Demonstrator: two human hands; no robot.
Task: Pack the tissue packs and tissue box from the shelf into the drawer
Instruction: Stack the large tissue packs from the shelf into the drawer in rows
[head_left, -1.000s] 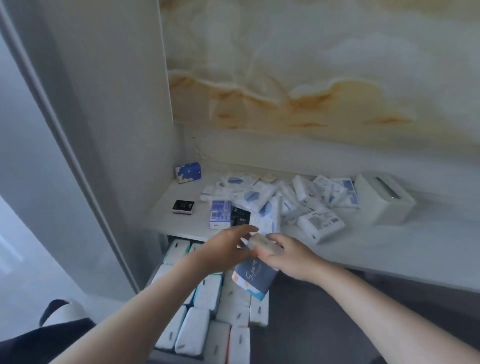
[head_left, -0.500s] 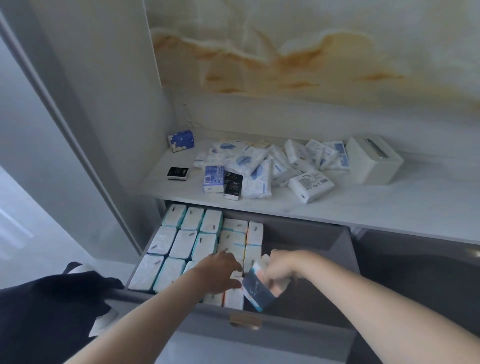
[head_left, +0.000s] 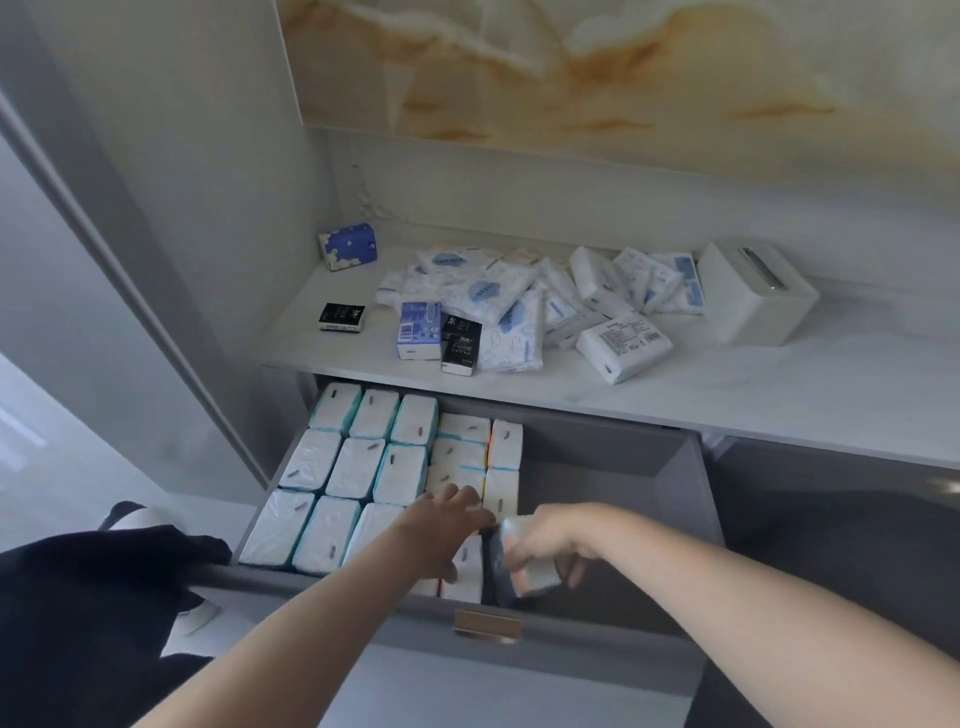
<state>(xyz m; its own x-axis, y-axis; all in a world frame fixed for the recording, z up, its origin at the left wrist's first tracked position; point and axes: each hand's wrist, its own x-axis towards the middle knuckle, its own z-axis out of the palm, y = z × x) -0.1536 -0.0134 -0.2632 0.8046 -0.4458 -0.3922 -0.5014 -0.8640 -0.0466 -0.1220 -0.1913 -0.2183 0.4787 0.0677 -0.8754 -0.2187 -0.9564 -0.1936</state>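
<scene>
Right hand (head_left: 545, 545) grips dark tissue pack (head_left: 496, 569) — on edge, long axis front-to-back.

You have one view only, from the camera on your head. It looks forward and steeply down, close over the open drawer (head_left: 613, 462), with the shelf (head_left: 779, 395) just beyond and the marbled wall panel (head_left: 623, 78) filling the top. Its wide angle bends the edges.

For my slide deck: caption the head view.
Right hand lowers a dark-faced tissue pack into the half-filled drawer; left hand steadies packed rows.
</scene>
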